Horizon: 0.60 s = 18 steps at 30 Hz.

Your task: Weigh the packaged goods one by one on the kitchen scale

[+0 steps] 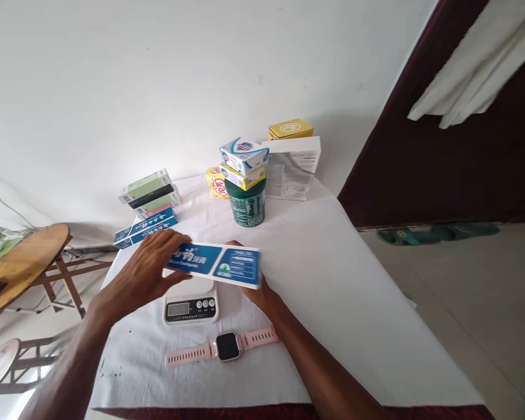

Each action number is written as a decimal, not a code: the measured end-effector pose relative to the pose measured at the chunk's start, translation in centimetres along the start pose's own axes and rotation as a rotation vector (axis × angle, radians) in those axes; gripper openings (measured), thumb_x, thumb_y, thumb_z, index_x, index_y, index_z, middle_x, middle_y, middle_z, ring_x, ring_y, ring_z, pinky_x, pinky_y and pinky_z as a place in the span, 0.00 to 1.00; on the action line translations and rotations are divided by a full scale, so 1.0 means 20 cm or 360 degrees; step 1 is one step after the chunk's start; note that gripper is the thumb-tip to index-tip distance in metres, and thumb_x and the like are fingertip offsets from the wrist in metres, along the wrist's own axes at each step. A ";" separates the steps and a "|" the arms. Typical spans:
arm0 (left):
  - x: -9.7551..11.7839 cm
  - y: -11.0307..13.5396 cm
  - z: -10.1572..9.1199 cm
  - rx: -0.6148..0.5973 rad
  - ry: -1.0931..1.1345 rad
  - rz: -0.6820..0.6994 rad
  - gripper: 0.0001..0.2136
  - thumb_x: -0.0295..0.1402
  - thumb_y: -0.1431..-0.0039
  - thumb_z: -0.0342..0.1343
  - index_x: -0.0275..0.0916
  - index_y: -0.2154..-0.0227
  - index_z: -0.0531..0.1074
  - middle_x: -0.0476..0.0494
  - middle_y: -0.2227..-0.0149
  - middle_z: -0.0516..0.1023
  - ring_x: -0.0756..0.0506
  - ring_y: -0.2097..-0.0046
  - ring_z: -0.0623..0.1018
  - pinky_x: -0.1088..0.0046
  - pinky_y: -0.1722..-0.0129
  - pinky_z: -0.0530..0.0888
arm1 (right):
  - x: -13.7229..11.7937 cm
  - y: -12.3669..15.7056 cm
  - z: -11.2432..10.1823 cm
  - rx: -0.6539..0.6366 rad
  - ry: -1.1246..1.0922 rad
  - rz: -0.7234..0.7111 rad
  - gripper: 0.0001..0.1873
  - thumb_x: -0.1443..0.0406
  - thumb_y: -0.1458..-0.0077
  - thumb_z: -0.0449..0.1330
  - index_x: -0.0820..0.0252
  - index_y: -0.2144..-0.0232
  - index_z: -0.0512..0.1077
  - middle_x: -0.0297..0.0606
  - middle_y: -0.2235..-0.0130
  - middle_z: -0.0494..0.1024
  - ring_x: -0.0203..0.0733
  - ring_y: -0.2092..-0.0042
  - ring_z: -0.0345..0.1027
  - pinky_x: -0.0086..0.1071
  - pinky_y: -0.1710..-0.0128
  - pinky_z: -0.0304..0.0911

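Note:
Both my hands hold a long blue and white toothpaste box [219, 263] level above a small white kitchen scale [191, 305]. My left hand [146, 269] grips the box's left end, with the fingers curled over its top. My right hand [256, 290] holds the right end from underneath and is mostly hidden by the box. The scale sits on a table covered with a white cloth [345, 291]. In front of the scale a pink smartwatch [225, 346] lies flat with its strap stretched out.
Behind the scale stand a green jar [245, 204] topped with small boxes [244, 157], a white carton [294, 166] with a yellow box [290, 128] on it, and a stack of flat boxes [151, 201]. Wooden folding tables [24, 259] stand left; green slippers [420, 233] lie right.

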<state>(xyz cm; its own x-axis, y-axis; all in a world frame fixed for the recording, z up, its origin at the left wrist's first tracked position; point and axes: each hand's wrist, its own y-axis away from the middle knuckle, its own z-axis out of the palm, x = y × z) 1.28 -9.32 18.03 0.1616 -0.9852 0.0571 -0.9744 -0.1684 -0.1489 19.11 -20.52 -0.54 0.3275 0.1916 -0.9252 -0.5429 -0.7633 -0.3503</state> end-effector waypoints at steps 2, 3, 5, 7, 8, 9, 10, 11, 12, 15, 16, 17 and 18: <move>-0.13 0.14 0.03 -0.0023 -0.0072 -0.0149 0.20 0.42 0.34 0.59 0.44 0.43 0.65 0.38 0.46 0.74 0.35 0.45 0.74 0.53 0.45 0.71 | -0.01 -0.01 0.00 -0.0042 0.0003 0.0039 0.13 0.58 0.33 0.60 0.61 0.53 0.73 0.38 0.57 0.78 0.40 0.59 0.74 0.38 0.58 0.72; -0.18 0.19 0.05 -0.0052 -0.0093 -0.0218 0.19 0.42 0.34 0.59 0.44 0.44 0.65 0.38 0.46 0.74 0.35 0.45 0.74 0.53 0.46 0.71 | -0.01 -0.02 0.01 -0.0046 0.0013 0.0063 0.11 0.59 0.34 0.59 0.61 0.54 0.73 0.37 0.60 0.78 0.40 0.61 0.74 0.37 0.59 0.71; -0.25 0.27 0.09 -0.0140 -0.0089 -0.0347 0.19 0.41 0.35 0.60 0.43 0.45 0.67 0.38 0.48 0.75 0.35 0.47 0.75 0.53 0.48 0.72 | -0.02 -0.03 0.01 -0.0030 0.0038 0.0101 0.10 0.62 0.36 0.57 0.60 0.56 0.73 0.37 0.63 0.79 0.41 0.62 0.74 0.36 0.61 0.70; -0.28 0.30 0.13 -0.0217 -0.0044 -0.0446 0.18 0.41 0.36 0.60 0.42 0.46 0.68 0.38 0.49 0.76 0.35 0.49 0.76 0.53 0.50 0.73 | -0.04 -0.04 0.01 -0.0022 0.0055 0.0127 0.11 0.62 0.38 0.56 0.59 0.57 0.73 0.37 0.64 0.79 0.42 0.62 0.74 0.36 0.61 0.69; -0.29 0.31 0.15 -0.0239 -0.0019 -0.0476 0.18 0.40 0.36 0.61 0.42 0.47 0.68 0.39 0.49 0.76 0.35 0.49 0.76 0.54 0.50 0.73 | -0.04 -0.04 0.01 -0.0024 0.0060 0.0137 0.11 0.61 0.39 0.56 0.59 0.57 0.73 0.38 0.63 0.79 0.43 0.61 0.74 0.36 0.60 0.69; -0.29 0.31 0.17 -0.0252 0.0002 -0.0494 0.18 0.40 0.37 0.61 0.42 0.47 0.68 0.39 0.49 0.76 0.35 0.49 0.76 0.54 0.50 0.73 | -0.05 -0.04 0.01 -0.0027 0.0063 0.0144 0.12 0.61 0.39 0.55 0.59 0.57 0.72 0.38 0.63 0.79 0.43 0.61 0.74 0.36 0.60 0.69; -0.29 0.31 0.18 -0.0254 0.0016 -0.0503 0.18 0.40 0.37 0.61 0.42 0.46 0.68 0.39 0.48 0.76 0.35 0.48 0.76 0.54 0.50 0.73 | -0.05 -0.03 0.00 -0.0029 0.0066 0.0151 0.12 0.61 0.40 0.55 0.59 0.57 0.72 0.38 0.63 0.80 0.43 0.61 0.75 0.37 0.60 0.69; -0.30 0.31 0.19 -0.0253 0.0026 -0.0507 0.19 0.39 0.37 0.61 0.42 0.46 0.68 0.39 0.48 0.76 0.35 0.48 0.76 0.54 0.49 0.73 | -0.06 -0.03 0.00 -0.0032 0.0068 0.0159 0.12 0.60 0.40 0.55 0.59 0.57 0.72 0.38 0.63 0.80 0.43 0.61 0.75 0.37 0.59 0.69; -0.30 0.31 0.20 -0.0254 0.0034 -0.0512 0.19 0.39 0.37 0.62 0.43 0.46 0.68 0.39 0.48 0.75 0.35 0.47 0.75 0.54 0.49 0.72 | -0.06 -0.03 0.00 -0.0034 0.0069 0.0166 0.12 0.60 0.40 0.55 0.59 0.56 0.72 0.38 0.63 0.80 0.43 0.60 0.75 0.37 0.59 0.70; -0.31 0.31 0.20 -0.0286 0.0079 -0.0525 0.24 0.37 0.38 0.63 0.44 0.41 0.65 0.39 0.44 0.74 0.35 0.43 0.74 0.53 0.45 0.70 | -0.06 -0.03 0.00 -0.0033 0.0074 0.0187 0.12 0.60 0.40 0.55 0.57 0.57 0.72 0.39 0.62 0.80 0.43 0.60 0.75 0.37 0.59 0.70; -0.31 0.31 0.19 -0.0298 0.0105 -0.0533 0.27 0.37 0.39 0.64 0.45 0.39 0.63 0.39 0.42 0.73 0.34 0.41 0.73 0.52 0.43 0.70 | -0.06 -0.03 0.00 -0.0033 0.0075 0.0193 0.12 0.60 0.40 0.55 0.57 0.57 0.73 0.39 0.62 0.80 0.43 0.60 0.75 0.37 0.59 0.70; -0.31 0.31 0.18 -0.0303 0.0134 -0.0545 0.31 0.37 0.40 0.65 0.47 0.37 0.61 0.38 0.40 0.71 0.34 0.40 0.71 0.51 0.42 0.69 | -0.06 -0.03 0.00 -0.0032 0.0076 0.0198 0.12 0.60 0.40 0.55 0.57 0.57 0.73 0.39 0.62 0.80 0.44 0.60 0.75 0.37 0.59 0.70; -0.31 0.31 0.16 -0.0297 0.0162 -0.0559 0.34 0.39 0.41 0.66 0.48 0.34 0.58 0.38 0.39 0.70 0.34 0.38 0.70 0.51 0.40 0.68 | -0.05 -0.03 0.00 -0.0031 0.0077 0.0202 0.12 0.59 0.40 0.55 0.57 0.57 0.73 0.39 0.62 0.80 0.44 0.60 0.75 0.37 0.59 0.70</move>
<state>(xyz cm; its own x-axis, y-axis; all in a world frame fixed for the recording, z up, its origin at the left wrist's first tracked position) -5.32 -4.28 13.51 0.4821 -0.8591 0.1716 -0.8760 -0.4759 0.0782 19.07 -20.14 0.68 0.2943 0.0632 -0.9536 -0.5673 -0.7914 -0.2276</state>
